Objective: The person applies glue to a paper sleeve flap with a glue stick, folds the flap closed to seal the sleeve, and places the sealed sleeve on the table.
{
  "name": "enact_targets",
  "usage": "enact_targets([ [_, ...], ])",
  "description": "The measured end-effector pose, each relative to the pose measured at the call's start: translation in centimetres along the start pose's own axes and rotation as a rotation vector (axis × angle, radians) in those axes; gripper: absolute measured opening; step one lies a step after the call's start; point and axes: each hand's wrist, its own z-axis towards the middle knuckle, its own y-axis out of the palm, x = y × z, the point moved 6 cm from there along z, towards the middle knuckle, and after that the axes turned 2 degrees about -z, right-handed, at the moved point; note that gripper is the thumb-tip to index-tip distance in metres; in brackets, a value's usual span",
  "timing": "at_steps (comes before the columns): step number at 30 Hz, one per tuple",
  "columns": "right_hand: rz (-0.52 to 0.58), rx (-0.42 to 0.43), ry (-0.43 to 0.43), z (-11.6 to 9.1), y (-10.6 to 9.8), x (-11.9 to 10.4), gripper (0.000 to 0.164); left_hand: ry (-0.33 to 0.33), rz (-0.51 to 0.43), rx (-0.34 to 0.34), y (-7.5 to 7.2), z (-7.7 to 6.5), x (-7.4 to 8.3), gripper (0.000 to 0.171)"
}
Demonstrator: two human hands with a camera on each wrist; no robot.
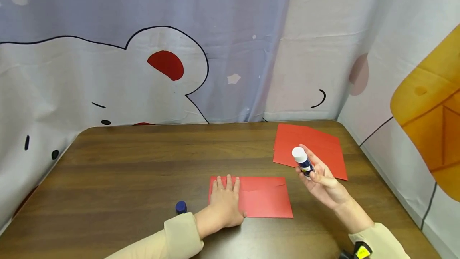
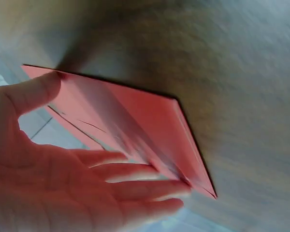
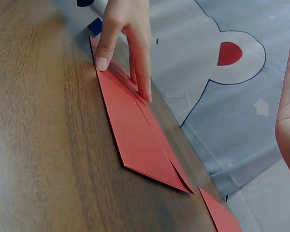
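Observation:
A red envelope (image 1: 266,199) lies flat on the table with its flap edge toward the far side. My left hand (image 1: 225,207) rests on the envelope's left part, fingers spread and straight; in the left wrist view the thumb (image 2: 36,92) touches its near edge. To the right and above the table, my right hand (image 1: 328,185) holds a glue stick (image 1: 305,165), dark blue with a white end pointing up, between thumb and fingers. A blue cap (image 1: 181,207) stands left of the envelope, near the left sleeve. The right wrist view shows only part of the right hand at its edge.
More red envelopes (image 1: 309,143) lie overlapping at the back right of the wooden table (image 1: 118,171), behind the right hand. A printed curtain (image 1: 233,43) hangs along the table's back and sides.

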Motion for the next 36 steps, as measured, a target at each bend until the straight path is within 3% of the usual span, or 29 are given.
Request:
enact_targets([
  [4,0.006,-0.008,-0.005,-0.2,-0.1,-0.2,0.060,0.036,0.059,0.036,0.2,-0.7,1.0,0.075],
  [7,0.018,-0.018,-0.011,-0.3,-0.2,-0.3,0.059,0.084,0.116,0.107,0.2,-1.3,1.8,0.065],
  [11,0.020,-0.026,-0.012,-0.3,-0.2,-0.3,0.059,0.129,0.163,0.160,0.1,-1.6,2.3,0.066],
  [15,0.015,-0.029,-0.012,-0.2,-0.2,-0.3,0.059,0.135,0.184,0.155,0.0,-1.4,2.0,0.073],
  [20,0.032,-0.033,-0.020,-0.3,-0.2,-0.3,0.059,0.148,0.165,0.154,-0.5,-0.9,1.4,0.065],
  [25,0.037,-0.027,-0.020,-0.1,-0.2,-0.2,0.059,0.164,0.148,0.090,-1.0,-0.1,0.6,0.062],
  [30,0.039,-0.036,-0.013,0.0,-0.1,-0.1,0.059,0.173,0.205,0.029,-1.1,0.7,-0.6,0.062],
  [36,0.051,-0.039,-0.009,0.2,-0.1,-0.1,0.057,0.069,0.233,-0.093,-1.3,1.7,-2.8,0.063],
])
